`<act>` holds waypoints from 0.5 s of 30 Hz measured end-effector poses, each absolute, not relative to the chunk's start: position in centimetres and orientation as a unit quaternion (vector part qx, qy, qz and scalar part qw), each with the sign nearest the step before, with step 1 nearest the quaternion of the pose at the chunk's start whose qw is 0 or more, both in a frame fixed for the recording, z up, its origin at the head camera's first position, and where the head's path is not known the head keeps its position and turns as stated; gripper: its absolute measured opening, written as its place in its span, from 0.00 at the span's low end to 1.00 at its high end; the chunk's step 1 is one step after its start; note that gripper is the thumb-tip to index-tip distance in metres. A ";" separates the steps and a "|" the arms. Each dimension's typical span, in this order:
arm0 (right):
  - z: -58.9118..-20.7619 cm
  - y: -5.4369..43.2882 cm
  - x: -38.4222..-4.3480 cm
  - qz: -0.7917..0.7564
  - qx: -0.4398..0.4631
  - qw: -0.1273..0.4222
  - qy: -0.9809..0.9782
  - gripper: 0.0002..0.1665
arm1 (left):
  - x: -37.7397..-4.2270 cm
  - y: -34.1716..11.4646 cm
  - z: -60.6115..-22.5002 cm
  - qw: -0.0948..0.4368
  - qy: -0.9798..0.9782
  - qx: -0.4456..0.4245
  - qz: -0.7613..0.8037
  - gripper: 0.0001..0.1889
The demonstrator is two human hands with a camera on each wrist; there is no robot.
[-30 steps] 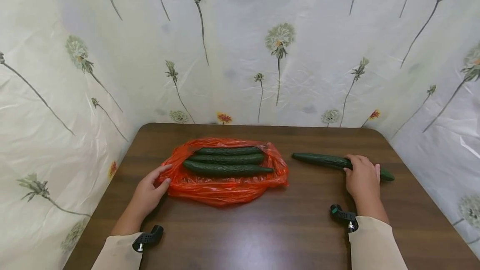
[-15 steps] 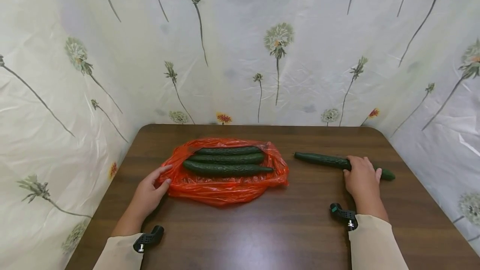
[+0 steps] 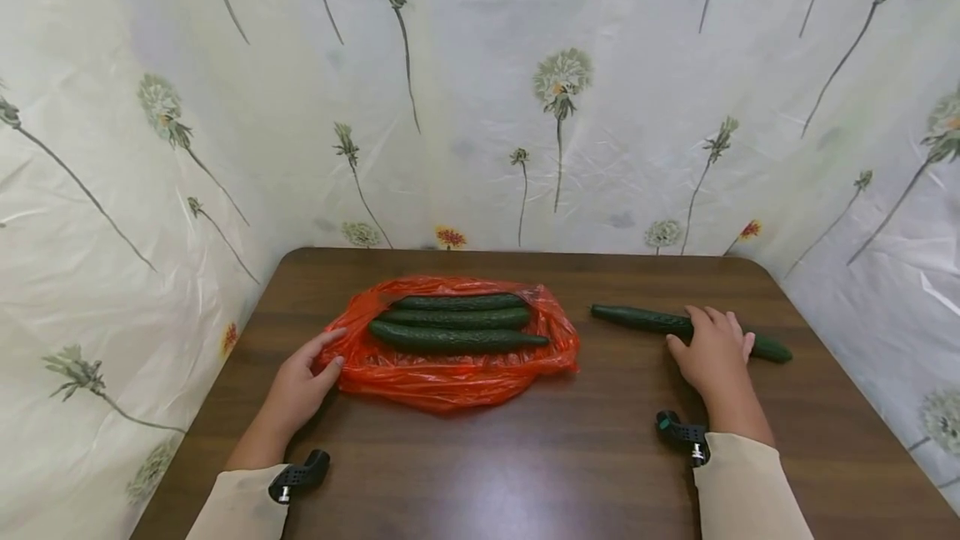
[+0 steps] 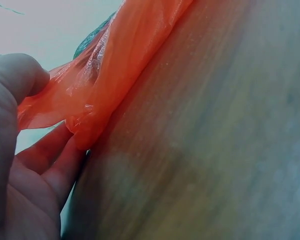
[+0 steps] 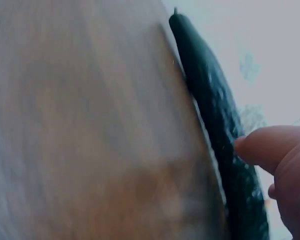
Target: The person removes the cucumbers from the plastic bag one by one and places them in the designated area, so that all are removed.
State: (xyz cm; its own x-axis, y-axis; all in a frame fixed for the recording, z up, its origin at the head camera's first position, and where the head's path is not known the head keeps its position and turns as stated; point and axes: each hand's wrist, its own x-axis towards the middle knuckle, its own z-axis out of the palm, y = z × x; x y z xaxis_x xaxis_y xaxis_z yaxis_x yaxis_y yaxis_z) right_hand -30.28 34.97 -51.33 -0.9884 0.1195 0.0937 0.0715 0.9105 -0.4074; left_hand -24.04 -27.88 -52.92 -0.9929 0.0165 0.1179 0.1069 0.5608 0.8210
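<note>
An orange-red plastic bag lies on the table with its mouth spread, and three dark green cucumbers rest side by side in it. My left hand pinches the bag's left edge; in the left wrist view the thumb is on one side of the thin film and fingers are on the other. To the right, a single cucumber lies aslant on the table. My right hand lies over its middle with loose fingers, and the thumb overlaps the cucumber in the right wrist view.
The brown wooden table has rounded far corners. Behind and beside it hangs a pale sheet printed with dandelions. A black wrist camera is strapped at each sleeve cuff.
My right hand has loosened and shifted slightly left, its thumb now standing away from the single cucumber. That cucumber has slid a little to the right. My left hand keeps its pinch on the bag.
</note>
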 end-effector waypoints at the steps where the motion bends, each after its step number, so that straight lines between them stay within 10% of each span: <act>1: -51.1 34.7 -30.3 0.208 -0.046 0.061 -0.975 0.41 | -24.0 -27.9 -52.9 0.050 -0.882 -0.036 -0.468 0.25; 15: -48.5 28.9 -30.0 0.222 0.034 0.090 -0.970 0.44 | -24.1 -27.9 -53.0 0.051 -0.883 -0.041 -0.466 0.25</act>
